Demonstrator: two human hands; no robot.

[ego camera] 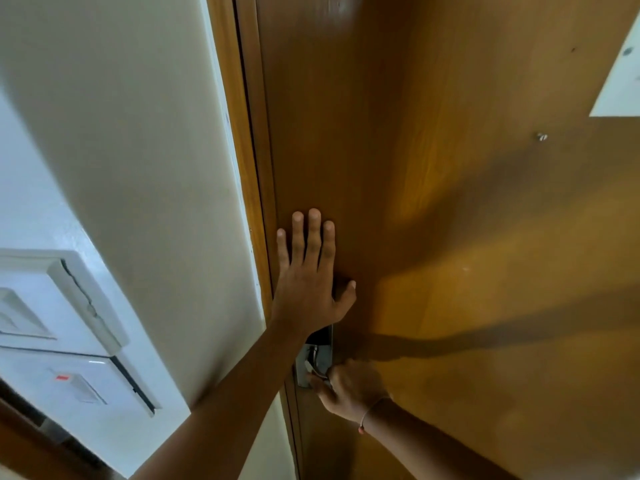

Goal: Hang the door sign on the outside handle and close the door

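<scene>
Nearest the camera, two bare forearms reach up toward a wooden door. The right hand (pixel 349 389), low in the frame, is curled closed around the metal handle (pixel 317 370), its fingers wrapped over the lever so that only a short silver stretch of it and the plate behind show; a thin cord bracelet (pixel 363 419) circles the wrist. Just above it, the left hand (pixel 310 282) lies flat and fully open against the door (pixel 450 202), fingers straight and close together, thumb spread to the side, holding nothing. Its palm sits beside the door's latch edge. The door is smooth, orange-brown wood with a faint grain and a soft sheen, crossed by long dark shadows of the arms. Its edge sits against the matching brown frame (pixel 249 133), with only a thin dark line between them. No door sign can be seen on this side of the door. Farther up the panel, a small metal screw or peg (pixel 542 136) sticks out, and a pale sheet of paper (pixel 620 84) is fixed at the upper right corner of the frame. To the left of the frame stands a cream wall (pixel 138 133), and on a white surface nearer the camera are white switch plates (pixel 65 337), one with a small red mark.
</scene>
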